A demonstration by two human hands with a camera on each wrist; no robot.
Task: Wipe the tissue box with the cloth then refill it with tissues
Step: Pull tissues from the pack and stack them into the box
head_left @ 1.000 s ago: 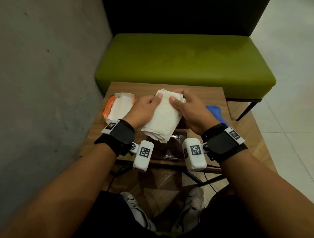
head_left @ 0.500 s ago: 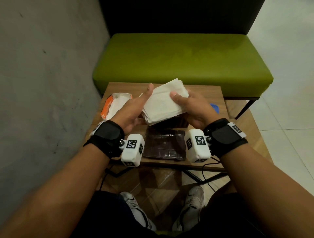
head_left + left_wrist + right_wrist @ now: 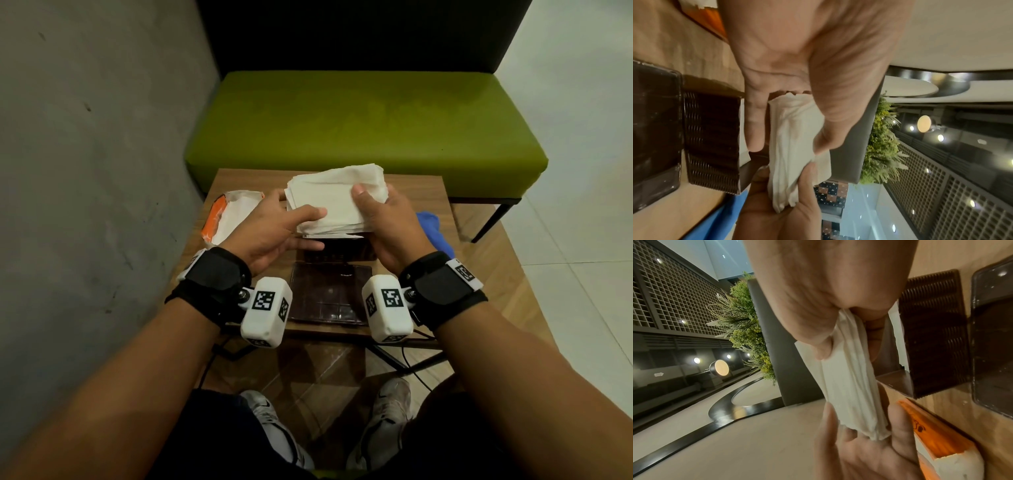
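A stack of white tissues (image 3: 337, 202) lies nearly flat between both hands, just above the dark woven tissue box (image 3: 337, 251). My left hand (image 3: 274, 233) pinches the stack's left end, thumb on top and fingers underneath. My right hand (image 3: 387, 222) grips the right end the same way. The left wrist view shows the tissues (image 3: 795, 146) squeezed beside the open box (image 3: 713, 139). From the right wrist, the tissues (image 3: 851, 386) hang between thumb and fingers, beside the box (image 3: 935, 337). The blue cloth (image 3: 435, 233) lies on the table right of the box.
The box's dark lid (image 3: 330, 298) lies flat on the small wooden table (image 3: 428, 192), in front of the box. An opened orange tissue pack (image 3: 229, 216) sits at the table's left. A green bench (image 3: 359, 130) stands behind, with a grey wall at the left.
The tissue stack has turned from a tilted hold to lying nearly flat over the box. My left thumb has moved from the stack's edge onto its top.
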